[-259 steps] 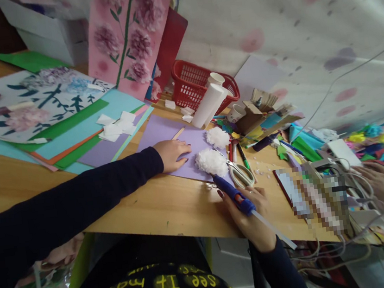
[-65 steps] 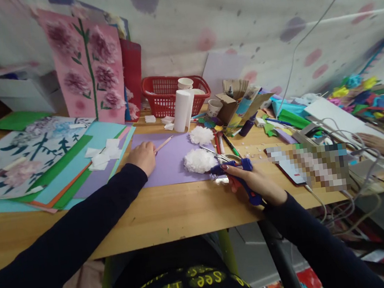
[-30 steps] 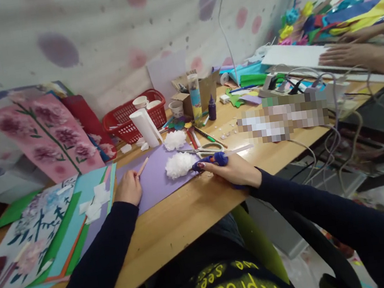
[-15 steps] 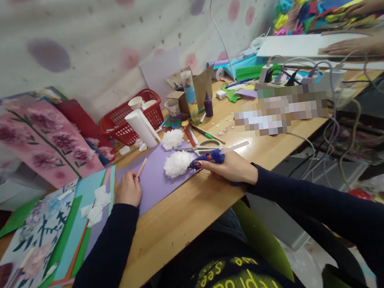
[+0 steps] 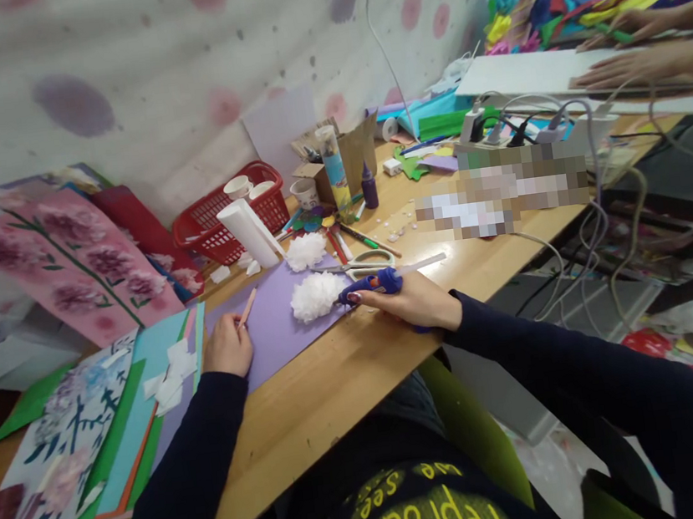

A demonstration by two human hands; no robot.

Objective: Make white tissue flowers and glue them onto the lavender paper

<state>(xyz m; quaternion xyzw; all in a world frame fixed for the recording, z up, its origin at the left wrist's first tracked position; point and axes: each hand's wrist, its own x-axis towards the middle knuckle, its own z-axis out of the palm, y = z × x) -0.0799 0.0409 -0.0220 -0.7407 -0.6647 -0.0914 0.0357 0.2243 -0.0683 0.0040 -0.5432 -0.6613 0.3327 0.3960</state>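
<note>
My right hand (image 5: pixel 418 299) is closed around a blue glue gun (image 5: pixel 375 284), with a translucent glue stick (image 5: pixel 426 263) poking out of its back. The gun's nozzle points left and is at the edge of a white ruffled paper flower (image 5: pixel 315 297); whether they touch I cannot tell. That flower lies on a purple sheet (image 5: pixel 277 335), just in front of a second white paper flower (image 5: pixel 306 252). Resting at the sheet's left edge, my left hand (image 5: pixel 229 347) pinches a slim pinkish stick (image 5: pixel 247 307) that slants up to the right.
Scissors (image 5: pixel 372 261) and pens lie behind the flowers. A red basket (image 5: pixel 208 234) with cups, a white paper roll (image 5: pixel 248 234) and a purple bottle (image 5: pixel 369 187) stand farther back. Coloured papers and a pink flower picture (image 5: pixel 70 268) are left; a power strip (image 5: pixel 521 137) and another person's hands (image 5: pixel 632 64) are right.
The view has shifted slightly. My hands keep nearly the same pose, with the glue gun still beside the front flower. The other person's far hand now shows something green in it.
</note>
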